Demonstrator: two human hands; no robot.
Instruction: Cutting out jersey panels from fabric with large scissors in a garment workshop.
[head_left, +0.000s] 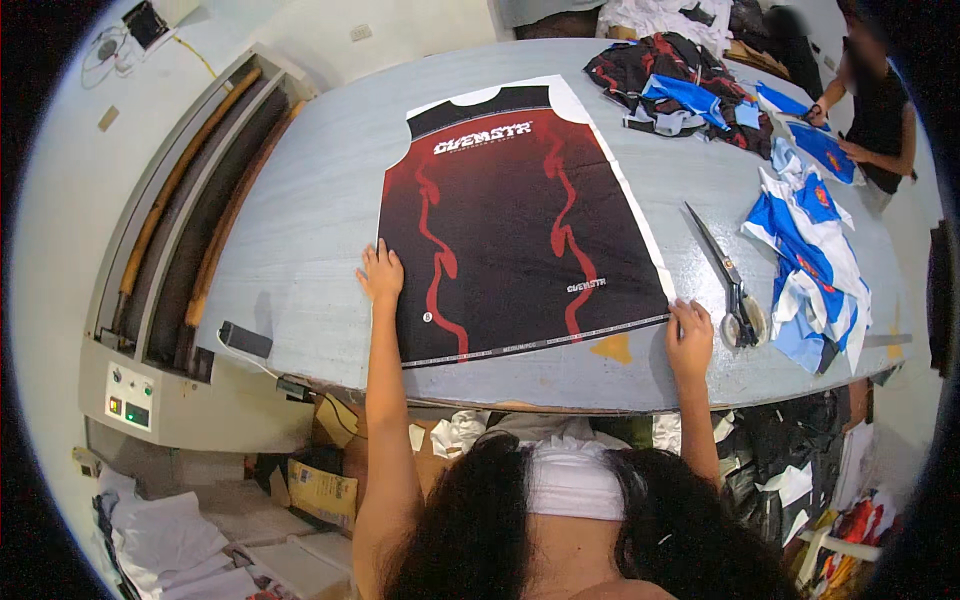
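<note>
A black and dark red jersey panel [500,240] with white edges and red wavy stripes lies spread flat on the table. My left hand [381,272] rests on its left edge with the fingers stretched out. At the lower right corner, my right hand [690,338] has bent fingers closed on the panel's edge. Large black-handled scissors [734,287] lie just right of that hand, blades pointing away and slightly apart.
Blue and white cut fabric pieces [806,262] lie along the right side. A pile of dark and red fabric [672,85] sits at the far right. Beyond, a person [880,120] handles blue fabric with scissors. A roller machine [190,230] stands left, near a small black box [245,340].
</note>
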